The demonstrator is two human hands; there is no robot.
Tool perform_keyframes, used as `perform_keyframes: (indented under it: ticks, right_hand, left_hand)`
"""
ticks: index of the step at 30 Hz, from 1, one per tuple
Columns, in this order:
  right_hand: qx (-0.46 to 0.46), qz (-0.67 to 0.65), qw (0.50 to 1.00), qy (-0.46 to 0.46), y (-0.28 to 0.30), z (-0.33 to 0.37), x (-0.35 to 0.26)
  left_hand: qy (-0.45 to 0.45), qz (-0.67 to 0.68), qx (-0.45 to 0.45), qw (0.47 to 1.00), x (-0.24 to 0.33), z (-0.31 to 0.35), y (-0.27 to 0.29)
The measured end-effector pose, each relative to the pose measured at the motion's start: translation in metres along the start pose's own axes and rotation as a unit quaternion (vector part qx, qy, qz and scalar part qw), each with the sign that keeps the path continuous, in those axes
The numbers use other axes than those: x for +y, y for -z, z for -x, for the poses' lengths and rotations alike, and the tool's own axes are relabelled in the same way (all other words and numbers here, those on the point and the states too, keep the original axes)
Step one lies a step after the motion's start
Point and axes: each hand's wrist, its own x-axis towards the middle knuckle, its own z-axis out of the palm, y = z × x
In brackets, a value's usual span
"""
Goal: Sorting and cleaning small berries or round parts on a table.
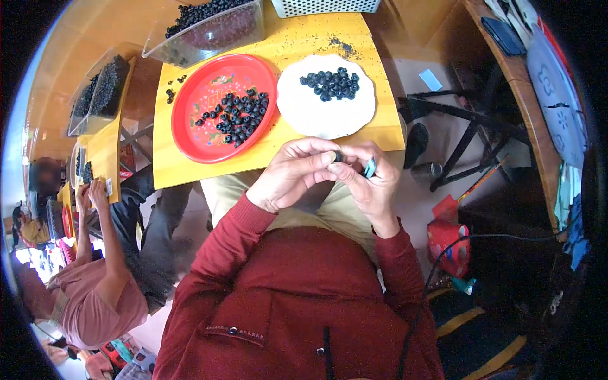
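Observation:
My left hand [292,172] and my right hand [370,183] meet just past the table's near edge, above my lap. Between their thumbs and fingertips is a small dark, round, berry-like piece [338,156]. A light-blue tool handle [370,168] sticks out from my right hand's curled fingers; its working end cannot be made out. Ahead of my hands, a white scalloped plate [316,120] holds a cluster of dark round pieces [329,85]. To its left, a red tray [190,136] with a floral pattern carries more of them [240,117].
A clear bin [221,31] of dark pieces stands on the yellow table [171,174], beside a white perforated basket [326,7]. Dark crumbs [342,46] lie behind the plate. At left, another person's hands [92,193] work at a table. A black cable [481,236] hangs at right.

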Motion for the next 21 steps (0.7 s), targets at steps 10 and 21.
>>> perform_keyframes:
  ticks: [10,21]
  right_hand:
    - [-0.029,0.047,0.998,-0.002,-0.009,-0.011,0.002]
    - [-0.067,0.056,0.996,0.008,-0.005,-0.019,0.001]
  left_hand:
    - [-0.016,0.013,-0.016,1.0,0.002,-0.003,0.023]
    - [0.028,0.032,0.006,0.999,0.006,-0.005,0.026]
